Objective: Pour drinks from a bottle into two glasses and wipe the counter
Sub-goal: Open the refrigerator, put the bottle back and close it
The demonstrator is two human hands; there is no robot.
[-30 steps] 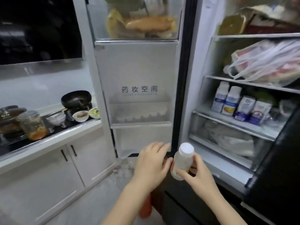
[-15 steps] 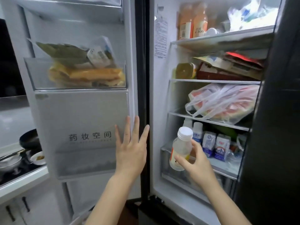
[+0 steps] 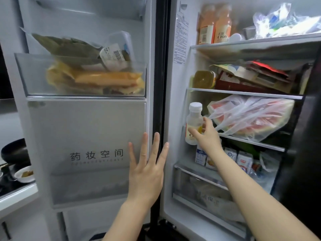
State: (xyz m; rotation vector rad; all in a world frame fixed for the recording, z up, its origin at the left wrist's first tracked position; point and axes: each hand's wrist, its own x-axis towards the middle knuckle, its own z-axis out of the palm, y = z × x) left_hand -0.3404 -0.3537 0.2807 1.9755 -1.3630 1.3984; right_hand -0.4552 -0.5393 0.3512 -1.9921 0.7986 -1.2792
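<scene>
A small pale plastic bottle [image 3: 193, 124] with a white cap and a yellow-and-red label is upright in my right hand [image 3: 207, 136], which grips its lower half inside the open fridge. It hangs at the left end of the shelf with the bagged watermelon [image 3: 251, 117]. My left hand [image 3: 147, 169] is open with fingers spread, its palm flat against the inner edge of the open fridge door [image 3: 86, 129]. No glasses are in view.
Fridge shelves hold orange juice bottles [image 3: 215, 25], packets, and milk cartons [image 3: 243, 160] below the bottle. The door bin [image 3: 83, 77] is packed with food bags. A counter [image 3: 17, 195] at the left edge carries a black pan and a small bowl.
My right hand has lifted the bottle up and deeper into the fridge, from the milk-carton shelf to the watermelon shelf. The view has tilted up. My left hand stays on the door.
</scene>
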